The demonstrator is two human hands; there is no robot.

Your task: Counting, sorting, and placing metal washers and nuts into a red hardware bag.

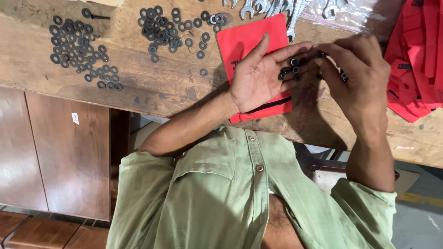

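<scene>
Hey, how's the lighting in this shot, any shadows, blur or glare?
Head view: even, soft light; the hands cast a shadow on the wooden bench below the right hand; faint glare on the clear plastic under the wrenches; washers stay sharp.

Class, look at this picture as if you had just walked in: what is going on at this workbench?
A person in a green shirt stands at a wooden bench. The left hand lies palm up over a red pouch, with several small black nuts resting on its fingers. The right hand reaches in with its fingertips at those nuts. Two heaps of black washers lie on the bench, with spanners at the far edge and red fabric to one side.
</scene>
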